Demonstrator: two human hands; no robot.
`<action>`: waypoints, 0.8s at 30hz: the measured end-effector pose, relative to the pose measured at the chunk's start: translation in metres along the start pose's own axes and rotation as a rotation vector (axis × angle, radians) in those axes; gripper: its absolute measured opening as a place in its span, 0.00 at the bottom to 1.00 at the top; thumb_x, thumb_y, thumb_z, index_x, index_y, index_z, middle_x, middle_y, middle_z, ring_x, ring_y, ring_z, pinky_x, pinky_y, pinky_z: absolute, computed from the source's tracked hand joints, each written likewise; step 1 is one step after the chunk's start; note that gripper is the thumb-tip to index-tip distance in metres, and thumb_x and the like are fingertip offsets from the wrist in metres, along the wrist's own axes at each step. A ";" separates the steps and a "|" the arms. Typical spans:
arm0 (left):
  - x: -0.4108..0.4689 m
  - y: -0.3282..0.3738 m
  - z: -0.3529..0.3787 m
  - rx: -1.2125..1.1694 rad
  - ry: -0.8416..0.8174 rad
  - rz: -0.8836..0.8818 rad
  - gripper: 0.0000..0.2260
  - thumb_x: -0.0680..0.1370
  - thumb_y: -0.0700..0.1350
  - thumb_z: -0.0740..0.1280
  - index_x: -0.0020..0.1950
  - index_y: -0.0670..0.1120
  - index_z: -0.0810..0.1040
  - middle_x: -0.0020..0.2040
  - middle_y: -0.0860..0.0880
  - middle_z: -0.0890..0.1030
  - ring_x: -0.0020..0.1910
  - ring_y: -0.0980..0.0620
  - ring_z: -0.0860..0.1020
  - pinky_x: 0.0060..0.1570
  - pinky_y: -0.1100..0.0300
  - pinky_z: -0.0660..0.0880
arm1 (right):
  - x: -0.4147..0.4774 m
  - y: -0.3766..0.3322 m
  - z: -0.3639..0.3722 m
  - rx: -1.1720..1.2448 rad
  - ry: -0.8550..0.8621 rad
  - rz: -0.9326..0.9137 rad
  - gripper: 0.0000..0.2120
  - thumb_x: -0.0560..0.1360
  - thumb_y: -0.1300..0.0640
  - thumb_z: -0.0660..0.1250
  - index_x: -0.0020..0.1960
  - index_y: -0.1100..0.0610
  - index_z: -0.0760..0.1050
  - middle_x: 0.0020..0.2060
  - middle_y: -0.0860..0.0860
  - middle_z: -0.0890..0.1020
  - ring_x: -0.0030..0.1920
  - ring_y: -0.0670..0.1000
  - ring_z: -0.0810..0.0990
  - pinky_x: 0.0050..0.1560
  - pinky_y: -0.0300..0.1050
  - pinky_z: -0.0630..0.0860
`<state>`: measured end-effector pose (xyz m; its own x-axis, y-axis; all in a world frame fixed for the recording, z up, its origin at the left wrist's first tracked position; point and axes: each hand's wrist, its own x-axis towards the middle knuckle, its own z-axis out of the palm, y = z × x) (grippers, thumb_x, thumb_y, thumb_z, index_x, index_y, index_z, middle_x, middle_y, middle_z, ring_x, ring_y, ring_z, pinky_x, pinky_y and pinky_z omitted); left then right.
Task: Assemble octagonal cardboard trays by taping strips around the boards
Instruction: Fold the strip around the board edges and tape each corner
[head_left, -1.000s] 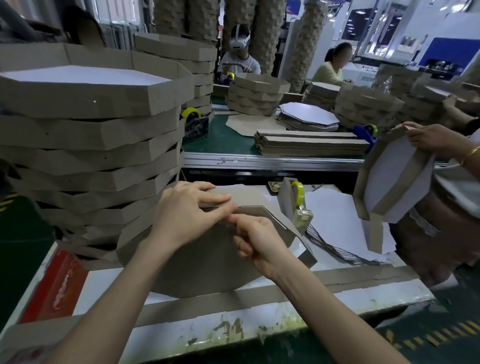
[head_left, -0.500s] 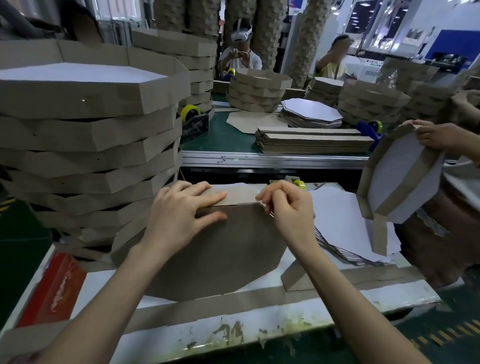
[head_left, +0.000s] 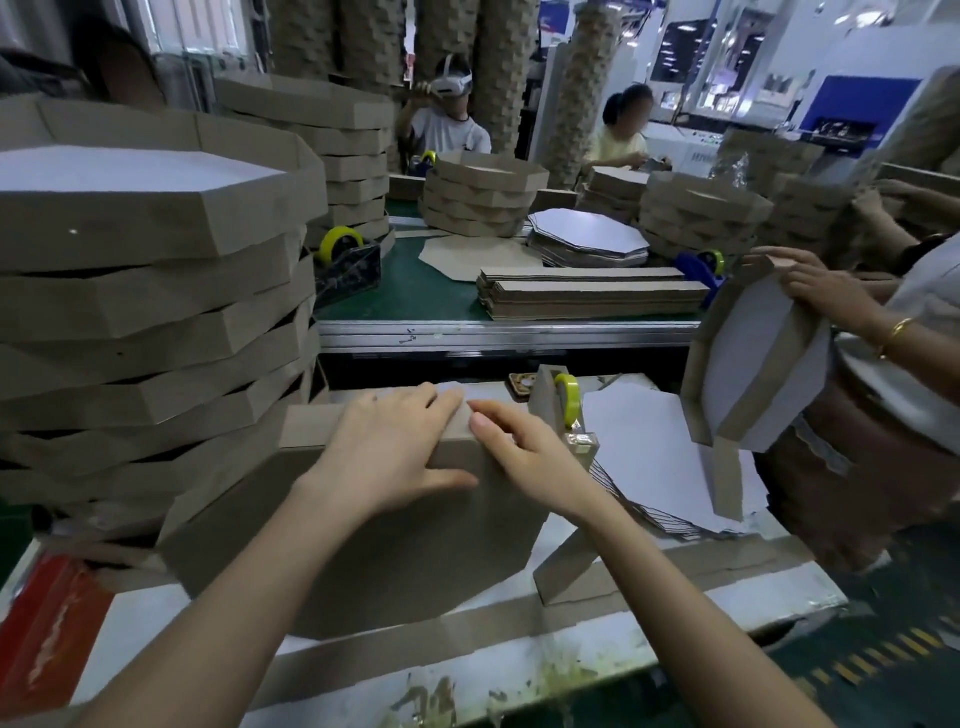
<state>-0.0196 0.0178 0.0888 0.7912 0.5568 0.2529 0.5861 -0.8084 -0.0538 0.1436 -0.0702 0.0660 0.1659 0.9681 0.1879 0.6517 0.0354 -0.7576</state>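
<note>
The right hand (head_left: 530, 457), which half a second ago is pinched up at the tape dispenser (head_left: 563, 410), now lies back down on the cardboard strip (head_left: 306, 426) just beside the left hand (head_left: 384, 457). Its fingers (head_left: 498, 415) are stretched out and press on the strip, gripping nothing. The left hand has barely shifted. It lies flat with its fingers spread and its thumb on the brown board (head_left: 395, 561), pinning the strip against the board's far edge.

From this I judge that a piece of tape has been brought over and is being smoothed across the joint, though the tape itself is too clear to make out. That would fix one side of the octagon, and most sides remain. The board lies brown face up in the middle of the worktop (head_left: 571, 670), and the strip's loose tail (head_left: 563, 569) trails off its right corner, not yet folded up.

A tall stack of finished trays (head_left: 156, 291) stands close on the left, touching or nearly touching the board, so turning the board has little room there. The dispenser stands just right of the right hand, with a pile of white boards (head_left: 644, 447) beyond it. Another strip (head_left: 467, 639) lies along the near edge. On the far right another person's hand (head_left: 815, 283) holds a half-built tray (head_left: 753, 374), near but apart.
</note>
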 end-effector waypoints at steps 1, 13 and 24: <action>0.003 0.002 0.001 0.008 -0.002 0.009 0.40 0.69 0.75 0.58 0.74 0.55 0.58 0.65 0.53 0.72 0.63 0.51 0.72 0.54 0.55 0.69 | -0.001 0.002 -0.003 -0.004 -0.001 0.001 0.16 0.84 0.51 0.58 0.68 0.55 0.74 0.59 0.46 0.80 0.58 0.40 0.76 0.56 0.31 0.71; -0.028 -0.021 0.000 -0.333 0.194 -0.122 0.42 0.65 0.78 0.56 0.73 0.57 0.65 0.56 0.55 0.76 0.47 0.54 0.75 0.41 0.58 0.70 | 0.019 -0.008 -0.055 -0.132 -0.060 -0.076 0.19 0.80 0.45 0.65 0.30 0.41 0.76 0.25 0.40 0.73 0.28 0.40 0.69 0.32 0.34 0.63; -0.078 -0.063 0.036 -0.662 0.224 -0.279 0.40 0.62 0.77 0.61 0.72 0.64 0.62 0.63 0.59 0.73 0.59 0.53 0.74 0.53 0.50 0.77 | 0.040 -0.024 -0.021 -0.097 -0.205 -0.112 0.12 0.78 0.46 0.69 0.38 0.49 0.76 0.24 0.38 0.73 0.26 0.40 0.69 0.28 0.30 0.63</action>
<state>-0.1121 0.0323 0.0381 0.5327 0.7630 0.3662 0.4764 -0.6280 0.6154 0.1495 -0.0375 0.1048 -0.0589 0.9898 0.1294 0.7271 0.1314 -0.6739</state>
